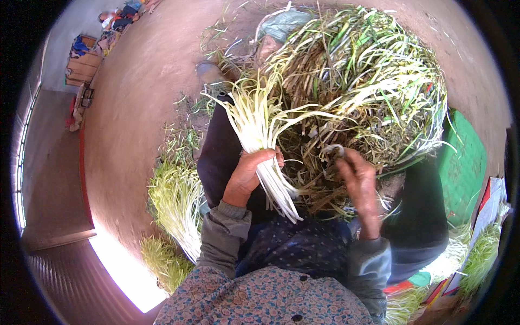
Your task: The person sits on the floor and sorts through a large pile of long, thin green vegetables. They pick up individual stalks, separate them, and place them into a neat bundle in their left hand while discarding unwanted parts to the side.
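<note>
My left hand (252, 172) is closed around a bundle of pale leafy stalks (260, 130); their white ends point down toward my lap and their yellow-green leaves fan out above. My right hand (357, 178) is to the right of the bundle, apart from it and slightly blurred. A small whitish scrap (334, 149) is at its fingertips; whether they grip it is unclear. Beyond both hands lies a big heap of green and white stalks (386, 81) with brown, withered matter at its near side.
Trimmed pale bundles (176, 203) lie left of my leg, with a yellow-green clump (164, 260) below. More stalks (481, 256) lie at the lower right near a green sheet or sack (463, 166). A pale green plastic bag (284, 23) is behind the heap. Wooden boxes (83, 65) stand by the far wall.
</note>
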Demonstrator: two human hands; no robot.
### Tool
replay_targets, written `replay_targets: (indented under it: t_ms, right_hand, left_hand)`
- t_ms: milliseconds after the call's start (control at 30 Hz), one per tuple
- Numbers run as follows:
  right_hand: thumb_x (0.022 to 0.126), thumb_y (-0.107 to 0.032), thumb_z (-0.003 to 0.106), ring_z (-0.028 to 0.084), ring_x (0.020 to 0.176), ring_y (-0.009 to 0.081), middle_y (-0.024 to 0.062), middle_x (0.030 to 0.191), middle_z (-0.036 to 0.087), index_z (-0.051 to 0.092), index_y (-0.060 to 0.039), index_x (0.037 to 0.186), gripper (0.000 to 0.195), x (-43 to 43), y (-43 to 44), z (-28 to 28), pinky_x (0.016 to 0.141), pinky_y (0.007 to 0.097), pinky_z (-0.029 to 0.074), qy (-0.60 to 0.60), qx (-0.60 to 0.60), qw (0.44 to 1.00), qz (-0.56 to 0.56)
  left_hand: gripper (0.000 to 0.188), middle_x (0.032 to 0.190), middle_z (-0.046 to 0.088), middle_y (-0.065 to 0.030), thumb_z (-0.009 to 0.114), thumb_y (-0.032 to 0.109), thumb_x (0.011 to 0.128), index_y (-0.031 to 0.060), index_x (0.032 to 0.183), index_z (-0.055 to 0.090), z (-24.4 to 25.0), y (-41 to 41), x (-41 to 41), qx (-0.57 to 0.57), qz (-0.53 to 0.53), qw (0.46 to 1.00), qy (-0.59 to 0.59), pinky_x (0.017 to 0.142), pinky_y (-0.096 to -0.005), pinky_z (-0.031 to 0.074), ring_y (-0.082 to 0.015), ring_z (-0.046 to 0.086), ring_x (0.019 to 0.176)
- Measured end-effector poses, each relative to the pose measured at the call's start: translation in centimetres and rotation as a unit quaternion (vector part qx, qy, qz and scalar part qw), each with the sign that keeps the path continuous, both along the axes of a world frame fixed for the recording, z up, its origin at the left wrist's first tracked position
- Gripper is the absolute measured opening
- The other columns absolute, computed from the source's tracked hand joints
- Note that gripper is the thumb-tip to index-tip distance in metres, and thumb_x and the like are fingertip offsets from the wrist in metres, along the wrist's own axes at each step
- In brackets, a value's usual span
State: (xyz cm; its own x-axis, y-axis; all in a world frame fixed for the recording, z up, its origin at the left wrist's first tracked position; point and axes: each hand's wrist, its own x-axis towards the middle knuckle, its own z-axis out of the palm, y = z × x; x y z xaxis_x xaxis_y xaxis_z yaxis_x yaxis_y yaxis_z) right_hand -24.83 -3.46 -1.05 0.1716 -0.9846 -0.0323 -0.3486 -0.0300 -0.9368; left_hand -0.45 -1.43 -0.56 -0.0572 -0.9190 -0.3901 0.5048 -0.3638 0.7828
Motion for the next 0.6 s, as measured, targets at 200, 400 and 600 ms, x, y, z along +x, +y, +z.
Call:
replay_targets:
  t_ms: [200, 400, 600]
  right_hand:
    - [0.081, -0.018, 0.056, 0.055, 0.052, 0.0267, 0.0155, 0.059, 0.053, 0.055, 0.0019, 0.09, 0.022, 5.5, 0.6, 0.0, 0.048, 0.0335, 0.041, -0.081, 0.013, 0.988, 0.131]
    - [0.086, -0.015, 0.048, 0.041, 0.049, 0.0067, -0.0013, 0.057, 0.046, 0.054, -0.0036, 0.07, 0.021, 1.2, 2.2, -4.4, 0.042, 0.0228, 0.034, -0.084, 0.098, 0.99, -0.06]
    - [0.083, -0.017, 0.055, 0.043, 0.055, 0.0044, -0.0027, 0.065, 0.05, 0.057, -0.0041, 0.089, 0.014, -0.5, 2.5, -3.9, 0.046, 0.0197, 0.036, -0.215, 0.172, 0.955, -0.11]
  left_hand:
    - [0.019, 0.079, 0.059, -0.0094, 0.057, 0.005, 0.073, -0.0026, 0.091, 0.055, -0.3, -0.4, -1.6, -0.016, -0.013, 1.0, 0.0, 0.067, -0.0283, 0.047, -0.0166, 0.058, 0.071]
    - [0.018, 0.083, 0.057, -0.0089, 0.055, 0.009, 0.073, -0.0013, 0.089, 0.055, -1.1, -0.1, -0.3, -0.001, 0.04, 0.999, -0.017, 0.065, -0.0296, 0.048, -0.0173, 0.056, 0.074]
    - [0.021, 0.081, 0.059, -0.0074, 0.059, 0.007, 0.074, -0.0007, 0.093, 0.056, -0.9, -0.4, -0.7, 0.014, 0.04, 0.999, 0.025, 0.066, -0.0299, 0.049, -0.0157, 0.057, 0.073]
